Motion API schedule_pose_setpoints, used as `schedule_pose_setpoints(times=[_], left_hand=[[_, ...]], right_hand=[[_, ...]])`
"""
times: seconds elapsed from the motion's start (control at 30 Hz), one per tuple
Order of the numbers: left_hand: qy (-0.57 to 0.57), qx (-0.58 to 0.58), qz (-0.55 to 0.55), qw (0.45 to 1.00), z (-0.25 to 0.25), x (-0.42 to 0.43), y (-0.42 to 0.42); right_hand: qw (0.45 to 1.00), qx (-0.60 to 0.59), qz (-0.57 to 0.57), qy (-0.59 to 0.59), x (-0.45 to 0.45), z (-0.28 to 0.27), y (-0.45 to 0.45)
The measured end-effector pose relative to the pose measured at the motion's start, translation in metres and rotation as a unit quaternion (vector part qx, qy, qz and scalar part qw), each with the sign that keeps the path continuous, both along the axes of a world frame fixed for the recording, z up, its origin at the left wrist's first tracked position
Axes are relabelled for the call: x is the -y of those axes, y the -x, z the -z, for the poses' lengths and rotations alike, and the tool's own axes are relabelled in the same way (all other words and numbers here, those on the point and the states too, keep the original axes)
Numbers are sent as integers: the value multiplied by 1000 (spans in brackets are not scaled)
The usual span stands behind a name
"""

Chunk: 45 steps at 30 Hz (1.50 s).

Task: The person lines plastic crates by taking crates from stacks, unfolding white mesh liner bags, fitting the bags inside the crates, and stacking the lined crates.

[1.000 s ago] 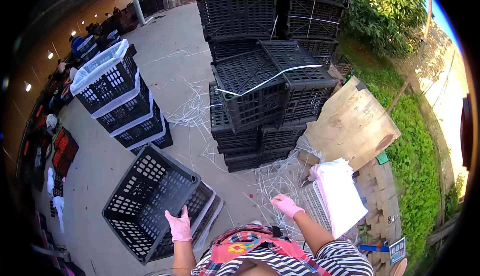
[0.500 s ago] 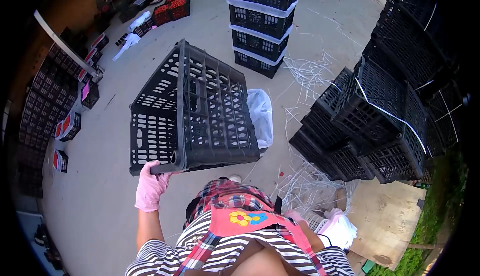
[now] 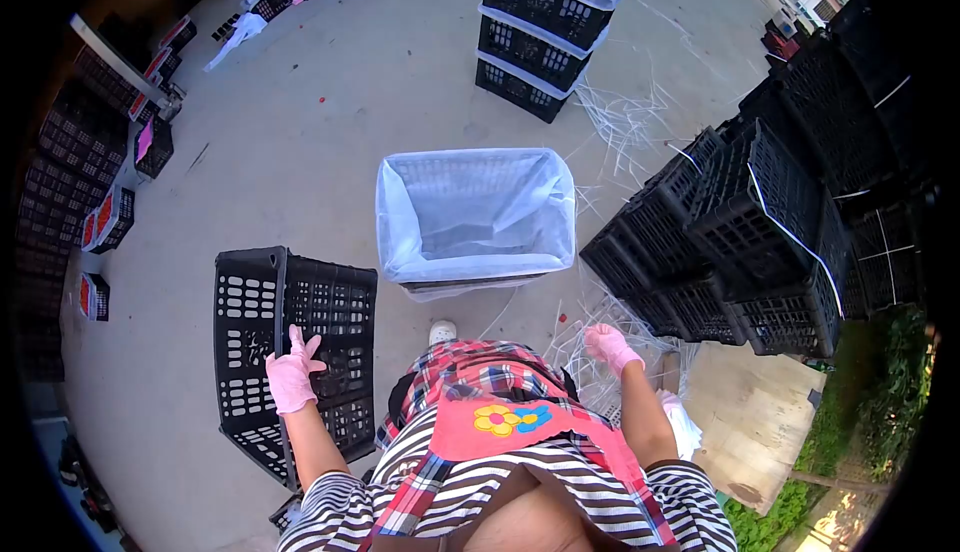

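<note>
My left hand [image 3: 292, 372], in a pink glove, grips the rim of an empty black slatted crate [image 3: 335, 327] at the left, with its fingers over the edge. The crate is tilted. Right of it, in front of me, stands a crate with a white plastic liner [image 3: 478, 270] folded over its rim. My right hand [image 3: 612, 347], also gloved, is off to the right above white straps [image 3: 575, 352] on the ground. Its fingers are curled together, and nothing shows in them. Below it, my forearm partly hides some white sheets [image 3: 680, 427].
Lined crates [image 3: 540, 37] stand stacked ahead. Black crates [image 3: 770, 212], some bound with white straps, are piled at the right beside a wooden board [image 3: 755, 417]. Crates of red produce [image 3: 112, 217] and tall crate stacks [image 3: 70, 162] are at the left.
The black crate in my left hand has moved left and down, uncovering the lined crate. My right hand has risen from beside the white sheets.
</note>
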State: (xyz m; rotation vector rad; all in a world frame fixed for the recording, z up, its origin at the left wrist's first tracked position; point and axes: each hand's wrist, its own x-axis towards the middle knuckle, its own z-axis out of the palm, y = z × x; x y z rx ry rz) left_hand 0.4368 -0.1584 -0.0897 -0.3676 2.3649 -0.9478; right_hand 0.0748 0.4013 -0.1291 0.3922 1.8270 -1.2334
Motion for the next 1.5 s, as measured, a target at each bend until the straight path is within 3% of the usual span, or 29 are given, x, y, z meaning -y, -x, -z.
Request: schedule_pose_setpoints(times=[0.1,0.13,0.2,0.23,0.27,0.3,0.33,0.37,0.4,0.43,0.5,0.57,0.6,0.7,0.77,0.83,0.9,0.93,1.0,1.07,1.1,1.17,1.23,1.27,1.3,1.37,1.43,1.47,1.5], left_hand=[[-56,175,-77,980,-11,35,14],[-56,206,-85,973,-12,47,18],[48,345,123,929,14,75,6],[162,389,180,889,13,70,14],[251,520,247,778,19,68,37],[300,631,320,640,26,67,61],[252,684,402,554,-14,42,106],[369,616,526,455,29,52,123],[513,521,625,273,70,61,140],[626,427,643,109,101,67,160],[675,370,621,-146,149,37,236],[733,274,574,-242,123,-38,301],[764,195,543,-288,91,-79,332],[841,23,410,-353,13,-190,400],[854,-26,353,-381,-23,-249,425],[872,-120,291,-375,-51,-306,452],[872,-118,238,-410,-75,-363,485],[869,-111,199,-440,-84,-389,502],[877,-19,135,-460,-93,-448,549],[909,10,66,-411,-143,-507,595],[925,53,55,-371,-114,-532,639],[885,109,7,-453,-124,-573,680],[878,31,33,-477,-118,-605,716],[894,100,62,-433,-85,-623,727],[876,170,91,-442,-104,-635,719],[823,210,56,-525,-77,-636,735],[784,218,33,-580,-114,-635,729],[793,171,69,-580,-128,-631,735],[829,164,21,-534,-115,-616,748]], right_hand=[[958,-175,-206,-92,-59,94,-44],[943,-205,-254,-70,-63,88,-61],[926,-236,-290,-59,-63,78,-76],[950,-155,-250,-101,-59,72,-80],[968,-73,-198,-137,-50,70,-88],[962,-85,-205,-159,-33,47,-92],[955,-96,-212,-181,-11,19,-94],[948,-107,-219,-203,12,-10,-96],[950,-116,-196,-214,15,-2,-93],[957,-131,-152,-208,16,9,-95],[969,-146,-80,-185,16,25,-96],[959,-158,-107,-211,28,6,-81],[981,-87,-58,-163,29,-5,-73],[986,-109,52,-118,4,-21,-53],[969,-121,208,-50,-20,-76,-26],[907,-303,243,-165,-66,-86,2],[818,-419,316,-234,-120,-99,38],[743,-498,271,-356,-138,-134,53],[609,-606,243,-451,-192,-177,92],[527,-624,194,-544,-241,-218,127],[530,-587,188,-583,-265,-229,144],[528,-550,170,-624,-304,-239,175],[614,-502,137,-593,-340,-217,197],[590,-521,147,-598,-349,-203,203],[568,-537,160,-603,-348,-197,207],[550,-559,173,-596,-354,-186,214],[536,-570,174,-598,-357,-187,214],[538,-569,175,-597,-358,-189,211],[542,-569,174,-594,-362,-191,210]])
